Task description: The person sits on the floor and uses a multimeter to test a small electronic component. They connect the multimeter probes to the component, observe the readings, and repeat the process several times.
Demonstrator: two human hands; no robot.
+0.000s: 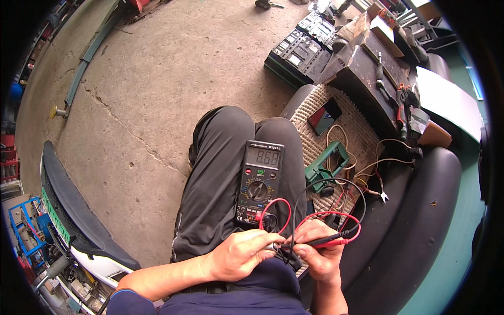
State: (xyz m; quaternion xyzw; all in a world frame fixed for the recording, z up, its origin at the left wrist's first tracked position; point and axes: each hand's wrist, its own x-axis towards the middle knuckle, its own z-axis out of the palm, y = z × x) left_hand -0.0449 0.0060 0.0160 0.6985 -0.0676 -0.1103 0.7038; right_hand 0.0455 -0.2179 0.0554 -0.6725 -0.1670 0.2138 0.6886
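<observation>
A black digital multimeter [259, 181] rests on my thigh with its display lit and its round dial in the middle. From its lower end run a red test lead [286, 202] and a black lead [362, 199]. My right hand [319, 252] is closed round the black probe [328, 239] and the red probe [336, 243], their tips pointing left. Opposite them, my left hand [239, 255] pinches a small silvery part [272, 245]; its kind is mostly hidden by my fingers. The probe tips meet it or lie very close; I cannot tell which.
On the woven seat cover [310, 113] to my right lie a green plastic housing [328, 164], loose wires and a dark phone-like slab [324, 116]. A dark bench [362, 79] carries tools. A case of sockets [299, 55] stands ahead, a vehicle bumper [79, 215] at left.
</observation>
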